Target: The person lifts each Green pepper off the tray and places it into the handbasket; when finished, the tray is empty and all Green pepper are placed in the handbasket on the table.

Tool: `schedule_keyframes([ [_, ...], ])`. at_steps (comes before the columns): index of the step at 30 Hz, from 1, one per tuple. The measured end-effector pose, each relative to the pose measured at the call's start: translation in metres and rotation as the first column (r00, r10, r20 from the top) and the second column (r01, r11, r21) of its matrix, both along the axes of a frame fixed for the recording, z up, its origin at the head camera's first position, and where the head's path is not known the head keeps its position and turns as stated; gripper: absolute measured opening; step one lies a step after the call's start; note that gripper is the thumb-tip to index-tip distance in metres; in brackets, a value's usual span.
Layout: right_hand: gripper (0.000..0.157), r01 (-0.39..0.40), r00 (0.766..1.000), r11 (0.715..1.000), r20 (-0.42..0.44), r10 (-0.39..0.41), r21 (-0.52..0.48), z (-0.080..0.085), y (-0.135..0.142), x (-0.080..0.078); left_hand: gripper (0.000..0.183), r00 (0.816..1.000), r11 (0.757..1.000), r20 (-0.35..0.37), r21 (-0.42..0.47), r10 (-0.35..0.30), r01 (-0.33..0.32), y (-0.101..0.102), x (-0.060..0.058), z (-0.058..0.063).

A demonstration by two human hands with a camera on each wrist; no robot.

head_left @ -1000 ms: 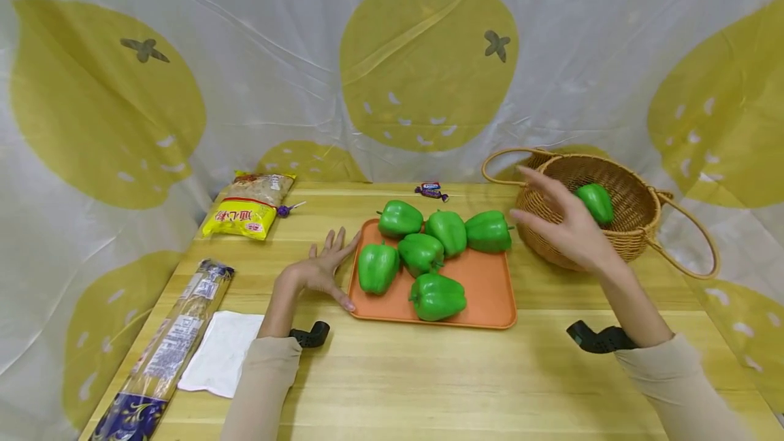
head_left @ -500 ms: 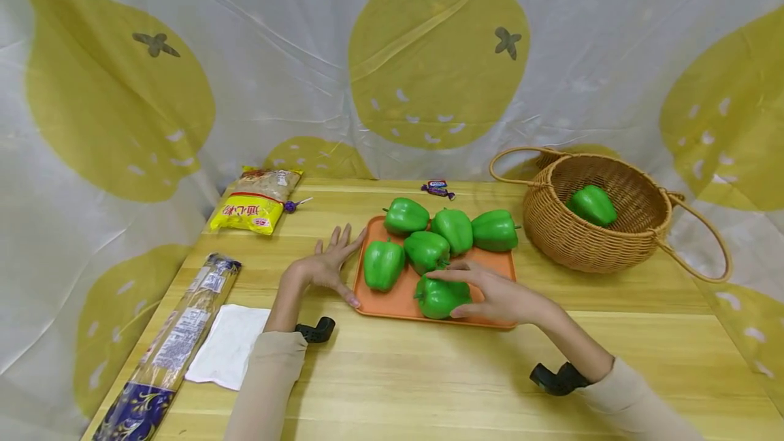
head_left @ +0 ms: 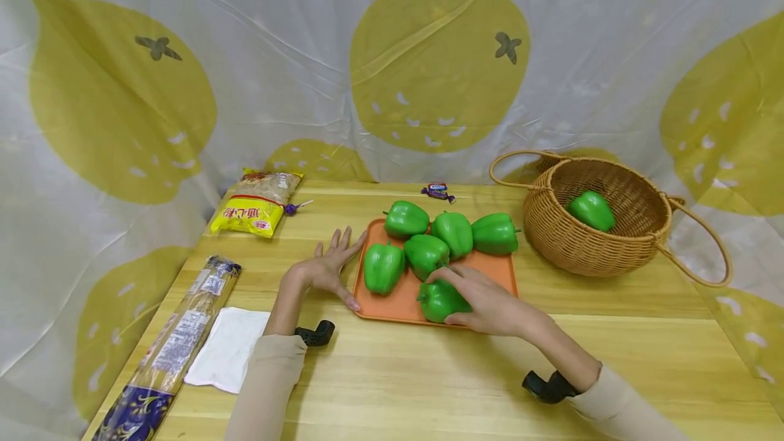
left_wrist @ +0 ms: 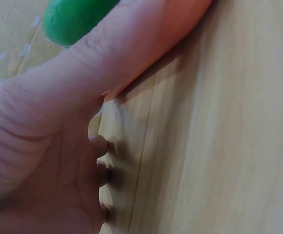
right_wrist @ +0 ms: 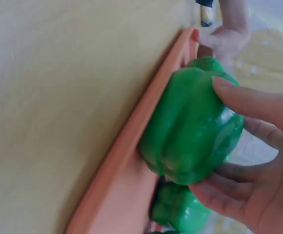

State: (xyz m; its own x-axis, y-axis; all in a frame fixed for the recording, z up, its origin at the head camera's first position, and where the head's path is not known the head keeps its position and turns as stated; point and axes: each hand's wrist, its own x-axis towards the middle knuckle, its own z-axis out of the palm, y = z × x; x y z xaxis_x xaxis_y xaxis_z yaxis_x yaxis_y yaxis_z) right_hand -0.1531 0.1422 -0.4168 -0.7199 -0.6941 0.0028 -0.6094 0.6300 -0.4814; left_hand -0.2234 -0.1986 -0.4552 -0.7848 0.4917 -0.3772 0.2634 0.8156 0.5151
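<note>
My right hand (head_left: 493,301) grips a green bell pepper (head_left: 441,303) at the front of the orange tray (head_left: 392,306). In the right wrist view the thumb lies on one side of this bell pepper (right_wrist: 190,122) and the fingers curl round the other. Several more green bell peppers (head_left: 427,254) sit on the tray behind it. With fingers spread, my left hand (head_left: 321,274) rests at the tray's left edge, its thumb at the front left corner. To the right stands a wicker basket (head_left: 582,250), with one bell pepper (head_left: 591,211) inside.
On the left are a yellow food bag (head_left: 251,206), a lollipop (head_left: 290,209), a long pack of noodles (head_left: 184,332) and a white cloth (head_left: 228,349). Wrapped candies (head_left: 437,192) lie behind the tray. The basket's handle (head_left: 704,247) sticks out to the right.
My right hand has come from the basket down and left to the front bell pepper, and its fingers have closed round it. The left hand stays at the tray's edge.
</note>
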Motion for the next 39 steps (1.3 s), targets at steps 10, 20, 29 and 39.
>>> schedule_keyframes([
  [10, 0.064, -0.153, 0.979, 0.984, 0.12, 0.164, -0.095, 0.025, 0.037, -0.013, 0.146, 1.0, 1.0, 0.012, 0.02, 0.005, -0.005, -0.001, 0.001, 0.0],
  [20, 0.06, -0.106, 0.975, 0.992, 0.187, 0.117, -0.068, 0.094, 0.097, -0.037, 0.145, 1.0, 1.0, 0.013, 0.027, 0.01, -0.01, -0.003, 0.0, 0.0],
  [29, 0.062, 0.081, 0.988, 0.992, 0.139, -0.068, -0.093, 0.137, 0.159, -0.066, 0.144, 1.0, 1.0, 0.002, 0.009, -0.001, 0.001, -0.001, 0.0, 0.003],
  [39, 0.063, 0.435, 0.9, 0.889, 0.089, -0.426, -0.14, 0.142, 0.22, -0.085, 0.143, 1.0, 1.0, 0.016, 0.015, -0.004, 0.003, -0.002, 0.001, 0.0],
])
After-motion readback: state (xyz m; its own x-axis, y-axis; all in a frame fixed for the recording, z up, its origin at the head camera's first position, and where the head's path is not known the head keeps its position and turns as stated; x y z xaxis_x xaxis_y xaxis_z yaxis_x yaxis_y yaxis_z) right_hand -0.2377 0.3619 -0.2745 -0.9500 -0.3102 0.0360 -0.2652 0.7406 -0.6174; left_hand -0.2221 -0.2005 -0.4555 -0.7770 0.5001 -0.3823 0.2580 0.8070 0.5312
